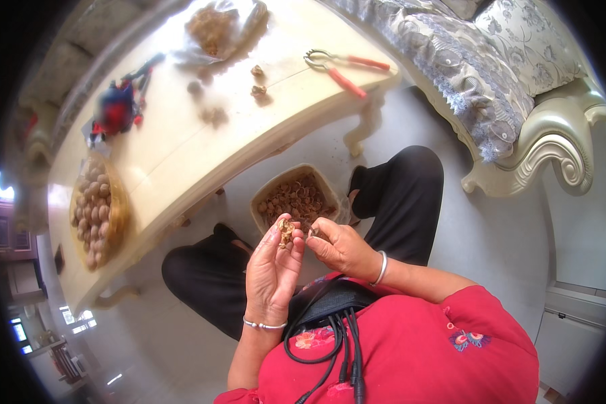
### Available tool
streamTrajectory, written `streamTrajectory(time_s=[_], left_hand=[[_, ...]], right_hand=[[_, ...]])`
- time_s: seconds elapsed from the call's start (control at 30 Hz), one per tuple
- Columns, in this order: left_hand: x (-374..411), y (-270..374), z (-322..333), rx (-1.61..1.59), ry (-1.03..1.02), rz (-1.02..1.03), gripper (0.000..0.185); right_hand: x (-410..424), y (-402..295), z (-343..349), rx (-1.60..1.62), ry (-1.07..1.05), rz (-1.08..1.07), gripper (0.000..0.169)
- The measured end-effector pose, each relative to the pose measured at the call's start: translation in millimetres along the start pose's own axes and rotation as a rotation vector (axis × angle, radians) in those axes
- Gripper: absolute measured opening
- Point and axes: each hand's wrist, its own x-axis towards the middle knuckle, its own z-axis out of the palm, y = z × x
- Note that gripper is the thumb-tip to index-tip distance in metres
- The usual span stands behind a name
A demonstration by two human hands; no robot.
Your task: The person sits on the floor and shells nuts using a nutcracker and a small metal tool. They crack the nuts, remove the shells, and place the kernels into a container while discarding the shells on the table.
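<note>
My left hand (278, 262) holds a cracked walnut (286, 232) between its thumb and fingers, palm up. Close beside it, my right hand (341, 247) pinches a small dark piece (314, 233), perhaps shell. Below both hands, a square bin (258, 194) on the floor holds many walnut shells (298, 197). A plier-type nutcracker with red handles (341, 70) lies spread on the cream table (182, 166). Two walnut pieces (258, 91) rest near the table's middle. At the left end of the table, a yellow basket (118, 217) is full of whole walnuts (95, 212).
A clear plastic bag (217, 30) with walnut kernels lies at the table's far side. A red and blue toy (116, 108) is at the left. The table's curved front edge runs above my knees. A carved sofa (550, 156) stands at the right.
</note>
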Motion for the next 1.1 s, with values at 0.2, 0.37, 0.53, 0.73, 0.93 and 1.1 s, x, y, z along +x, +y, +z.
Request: streamTrajectory(time_s=[0.2,0.37,0.53,0.73,0.93,1.1], left_hand=[[1.3,-0.7,-2.0,0.007,-0.016,-0.003,0.028],[1.7,-1.4,-4.1,-0.012,-0.039,0.004,0.025],[-0.4,-2.1,-1.9,0.082,-0.038,0.056,0.027],[-1.2,-2.4,1.7,0.199,-0.029,0.088,0.028],[-0.2,-3.2,5.5,0.362,-0.067,0.169,0.030],[1.6,-1.3,2.8,0.210,-0.112,0.078,0.030]], right_hand=[[0.2,2.9,0.3,-0.078,0.010,-0.081,0.033],[0.9,4.7,1.1,-0.127,0.021,-0.121,0.031],[1.2,7.0,2.0,-0.136,0.019,-0.127,0.032],[-0.5,7.3,-1.5,0.096,-0.077,0.084,0.033],[0.6,8.9,-1.1,-0.129,0.027,-0.161,0.031],[-1.1,-0.5,-3.6,-0.187,0.010,-0.152,0.031]])
